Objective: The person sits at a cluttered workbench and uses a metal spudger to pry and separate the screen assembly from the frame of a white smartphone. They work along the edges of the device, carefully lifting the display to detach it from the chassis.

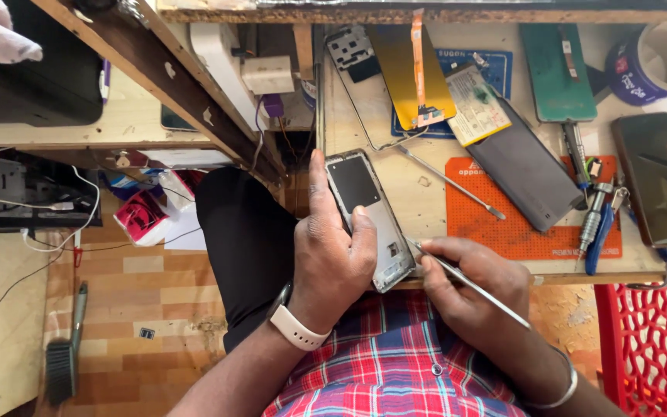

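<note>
My left hand (pixel 332 259) is wrapped around one opened grey phone frame (pixel 370 216), thumb along its left edge and forefinger over its face, held just off the near edge of the pale wooden worktop (pixel 418 201). My right hand (pixel 476 289) pinches one thin metal pick (pixel 465 279), its tip touching the frame's lower right edge. The frame shows a dark rectangular panel above and bare silvery metal below; farther off lie one orange mat (pixel 534 232), one slim metal probe (pixel 449 181), one grey back cover (pixel 526 171) and one dark phone (pixel 658 177).
</note>
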Demonstrator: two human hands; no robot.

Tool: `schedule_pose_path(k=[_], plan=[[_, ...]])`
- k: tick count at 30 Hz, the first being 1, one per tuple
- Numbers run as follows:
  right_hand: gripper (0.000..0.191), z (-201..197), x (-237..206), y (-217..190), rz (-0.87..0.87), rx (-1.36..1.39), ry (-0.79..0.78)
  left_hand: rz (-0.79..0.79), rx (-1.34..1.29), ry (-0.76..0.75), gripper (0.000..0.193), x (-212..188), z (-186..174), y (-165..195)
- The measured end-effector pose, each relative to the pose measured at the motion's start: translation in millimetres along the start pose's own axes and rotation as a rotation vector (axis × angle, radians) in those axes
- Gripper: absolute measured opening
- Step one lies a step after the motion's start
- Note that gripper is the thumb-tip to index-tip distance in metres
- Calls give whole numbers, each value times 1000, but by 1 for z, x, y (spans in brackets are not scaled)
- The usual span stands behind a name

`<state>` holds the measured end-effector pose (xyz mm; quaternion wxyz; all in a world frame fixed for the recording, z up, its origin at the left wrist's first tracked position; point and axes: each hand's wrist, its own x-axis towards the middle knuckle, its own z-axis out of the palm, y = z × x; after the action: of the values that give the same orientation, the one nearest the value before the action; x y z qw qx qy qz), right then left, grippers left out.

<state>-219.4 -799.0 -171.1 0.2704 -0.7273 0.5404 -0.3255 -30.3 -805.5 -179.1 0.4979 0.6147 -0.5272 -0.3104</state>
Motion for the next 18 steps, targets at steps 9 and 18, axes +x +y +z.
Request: schedule_pose_path(k=[9, 18], plan=[[16, 4, -7, 11, -208, -16, 50, 67, -60, 12, 75, -1, 2, 0], [16, 6, -6, 8, -221, -1, 52, 59, -54, 8, 75, -1, 3, 0]])
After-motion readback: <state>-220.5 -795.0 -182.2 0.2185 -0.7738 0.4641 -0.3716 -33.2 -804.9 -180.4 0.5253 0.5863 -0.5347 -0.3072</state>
